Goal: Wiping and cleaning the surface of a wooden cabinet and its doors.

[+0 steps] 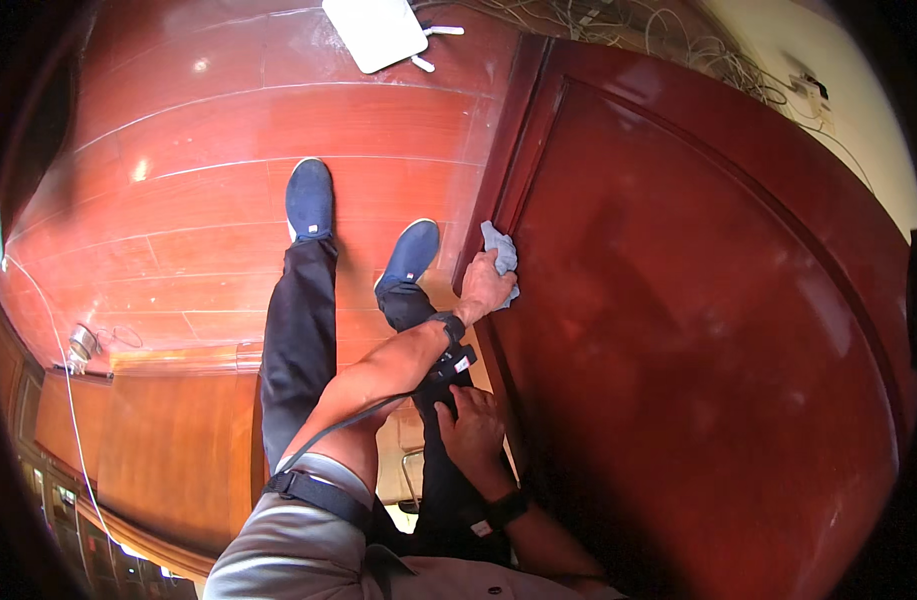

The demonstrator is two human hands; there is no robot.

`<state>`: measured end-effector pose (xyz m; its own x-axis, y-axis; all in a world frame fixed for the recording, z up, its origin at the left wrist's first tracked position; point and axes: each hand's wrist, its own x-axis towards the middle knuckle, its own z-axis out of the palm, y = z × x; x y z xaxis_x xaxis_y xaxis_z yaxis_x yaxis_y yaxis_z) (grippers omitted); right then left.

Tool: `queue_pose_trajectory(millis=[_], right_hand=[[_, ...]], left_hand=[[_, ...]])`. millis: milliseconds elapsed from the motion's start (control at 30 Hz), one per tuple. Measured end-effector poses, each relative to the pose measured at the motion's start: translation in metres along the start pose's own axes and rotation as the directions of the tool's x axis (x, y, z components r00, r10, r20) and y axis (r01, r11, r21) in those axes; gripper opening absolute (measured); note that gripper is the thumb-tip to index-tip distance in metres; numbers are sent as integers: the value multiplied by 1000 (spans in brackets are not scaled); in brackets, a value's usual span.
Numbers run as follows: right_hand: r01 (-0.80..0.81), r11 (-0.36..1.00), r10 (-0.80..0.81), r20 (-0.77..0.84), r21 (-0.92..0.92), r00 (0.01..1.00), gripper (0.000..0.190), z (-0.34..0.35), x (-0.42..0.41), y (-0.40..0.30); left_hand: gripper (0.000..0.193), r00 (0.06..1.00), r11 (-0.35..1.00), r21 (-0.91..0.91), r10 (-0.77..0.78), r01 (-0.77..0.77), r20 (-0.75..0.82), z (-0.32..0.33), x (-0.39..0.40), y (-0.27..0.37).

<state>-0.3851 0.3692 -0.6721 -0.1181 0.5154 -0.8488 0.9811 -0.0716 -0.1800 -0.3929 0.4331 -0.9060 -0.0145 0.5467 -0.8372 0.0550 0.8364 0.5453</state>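
Note:
My left hand (pixel 488 283) reaches across my legs and grips a crumpled grey-blue cloth (pixel 501 244). The cloth is pressed against the raised frame at the left edge of a large, glossy dark-red wooden panel (pixel 668 300). Part of the cloth is hidden under my fingers. Beside the same panel, my right hand (pixel 473 431) hovers over or rests on my dark-trousered leg; contact is unclear. Its back faces up, the thumb stands apart from the fingers, and nothing is seen in it.
A white router-like box (pixel 376 34) with antennas lies on the reddish plank floor (pixel 203 195). Tangled cables (pixel 698 52) run behind the panel toward a wall socket (pixel 811 97). At left stand a brown wooden cabinet (pixel 173 442), a hanging white cord (pixel 68 390) and a small metallic object (pixel 81 343).

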Motion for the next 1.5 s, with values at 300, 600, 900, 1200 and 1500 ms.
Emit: queue_pose_trajectory(millis=[300, 600, 900, 1200, 1500], right_hand=[[-50, 999, 51, -32, 22, 998, 38, -15, 6, 0], [-63, 996, 63, -2, 66, 998, 39, -23, 12, -2], [-63, 996, 71, -105, 70, 992, 32, -28, 17, -1], [-56, 995, 66, -129, 84, 989, 32, -31, 19, -4], [-34, 998, 38, -91, 44, 995, 32, -29, 20, -10]], left_hand=[[37, 857, 885, 209, 459, -416, -236, -48, 127, 137], [54, 839, 894, 88, 443, -439, -317, -75, 176, 175], [42, 941, 856, -391, 313, -337, -126, -104, 208, 224], [51, 927, 906, -211, 339, -368, -159, -97, 230, 203], [46, 931, 940, -92, 305, -328, -198, -72, 163, 142]])
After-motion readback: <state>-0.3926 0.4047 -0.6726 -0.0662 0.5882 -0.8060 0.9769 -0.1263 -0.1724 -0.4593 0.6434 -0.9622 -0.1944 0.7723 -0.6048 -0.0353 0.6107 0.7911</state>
